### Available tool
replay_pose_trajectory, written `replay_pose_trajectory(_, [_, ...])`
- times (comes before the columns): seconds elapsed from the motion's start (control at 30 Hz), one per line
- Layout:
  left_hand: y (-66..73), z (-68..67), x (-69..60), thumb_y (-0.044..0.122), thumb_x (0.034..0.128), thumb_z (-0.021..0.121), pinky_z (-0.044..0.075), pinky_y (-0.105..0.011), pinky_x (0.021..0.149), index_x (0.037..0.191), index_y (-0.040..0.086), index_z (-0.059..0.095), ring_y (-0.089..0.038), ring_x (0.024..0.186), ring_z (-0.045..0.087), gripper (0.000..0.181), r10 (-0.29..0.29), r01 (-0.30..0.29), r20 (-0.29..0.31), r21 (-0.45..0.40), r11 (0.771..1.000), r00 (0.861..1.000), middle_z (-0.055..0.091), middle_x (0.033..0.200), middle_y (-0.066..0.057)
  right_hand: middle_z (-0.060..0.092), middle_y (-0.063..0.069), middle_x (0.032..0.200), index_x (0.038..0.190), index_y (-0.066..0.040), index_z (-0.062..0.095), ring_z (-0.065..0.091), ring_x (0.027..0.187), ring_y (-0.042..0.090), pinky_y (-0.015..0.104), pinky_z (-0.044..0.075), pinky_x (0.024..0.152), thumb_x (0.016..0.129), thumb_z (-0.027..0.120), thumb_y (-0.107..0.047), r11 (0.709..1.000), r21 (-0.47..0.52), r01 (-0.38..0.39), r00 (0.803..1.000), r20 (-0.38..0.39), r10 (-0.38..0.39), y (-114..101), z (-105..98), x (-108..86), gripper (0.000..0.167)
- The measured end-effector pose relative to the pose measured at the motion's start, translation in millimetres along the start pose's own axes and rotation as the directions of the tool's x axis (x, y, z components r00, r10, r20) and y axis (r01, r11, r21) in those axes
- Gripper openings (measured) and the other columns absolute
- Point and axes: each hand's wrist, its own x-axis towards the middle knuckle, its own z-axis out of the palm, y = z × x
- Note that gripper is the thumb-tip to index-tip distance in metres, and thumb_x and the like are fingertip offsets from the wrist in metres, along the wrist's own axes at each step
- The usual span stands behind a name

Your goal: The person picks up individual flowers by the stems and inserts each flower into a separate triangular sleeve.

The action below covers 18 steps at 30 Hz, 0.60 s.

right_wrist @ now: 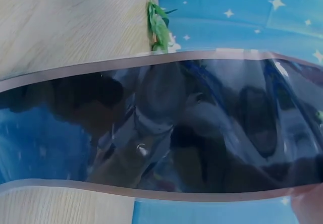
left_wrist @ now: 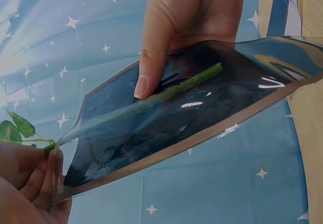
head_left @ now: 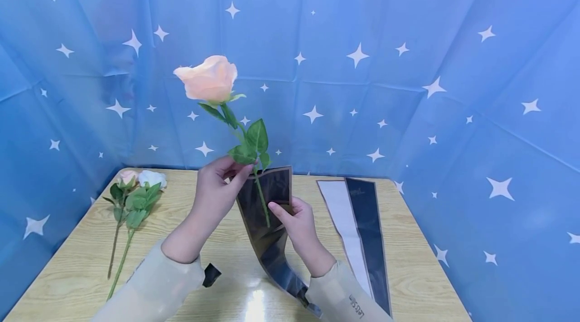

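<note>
A peach-pink artificial rose [head_left: 206, 80] with green leaves stands tilted left above the table. My left hand [head_left: 217, 186] pinches its stem just below the leaves, at the mouth of a black flower sleeve [head_left: 272, 246]. The lower stem [left_wrist: 194, 80] shows through the sleeve's glossy film in the left wrist view. My right hand [head_left: 300, 224] holds the sleeve by its right edge, thumb in front and fingers behind, the thumb close to the stem. The sleeve's lower part curves down toward my right forearm. In the right wrist view its brown-edged film hides most of the scene.
A pink rose [head_left: 128, 177] and a white rose [head_left: 152, 179] lie at the table's left. On the right are a white flower sleeve [head_left: 340, 211] and another black one [head_left: 369, 231]. A small black piece [head_left: 211, 275] shows beside my left cuff. A starred blue curtain [head_left: 317, 85] encloses the table.
</note>
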Motion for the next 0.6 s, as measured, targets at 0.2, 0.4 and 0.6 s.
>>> replay_pose_trajectory(0.2, [-1.7,-0.2,1.3,0.012,0.0874,0.068,0.053,-0.016,0.073,0.100,0.010,0.074,-0.016,0.085,0.070,0.014,-0.038,0.038,0.007,-0.029,0.999,0.999,0.074,0.087,-0.006,0.072,0.002,0.088,0.102,0.007,0.067,0.068,0.079,0.013,0.029,0.055,0.073,0.085,0.070,-0.012,0.999,0.029,-0.030,1.000,0.001,0.030,1.0,0.1,0.2,0.025])
replay_pose_trajectory(0.4, [-2.7,-0.3,1.8,0.007,0.0876,0.066,0.054,-0.017,0.072,0.100,0.006,0.073,-0.008,0.080,0.070,0.014,-0.065,0.066,0.008,-0.080,0.995,0.998,0.074,0.088,-0.011,0.071,0.000,0.087,0.101,0.008,0.067,0.067,0.079,0.013,0.028,0.054,0.073,0.086,0.069,-0.012,0.999,0.030,-0.043,0.999,0.007,0.043,1.4,-0.4,0.0,0.025])
replay_pose_trajectory(0.6, [-2.3,-2.5,2.9,0.006,0.0895,0.063,0.055,-0.019,0.071,0.098,0.003,0.072,-0.003,0.076,0.068,0.012,-0.065,0.067,0.016,-0.107,0.992,0.998,0.073,0.086,-0.013,0.072,-0.002,0.088,0.103,0.007,0.067,0.068,0.081,0.013,0.029,0.055,0.074,0.086,0.069,-0.011,0.999,0.033,-0.040,0.999,0.008,0.040,2.3,-0.9,0.5,0.025])
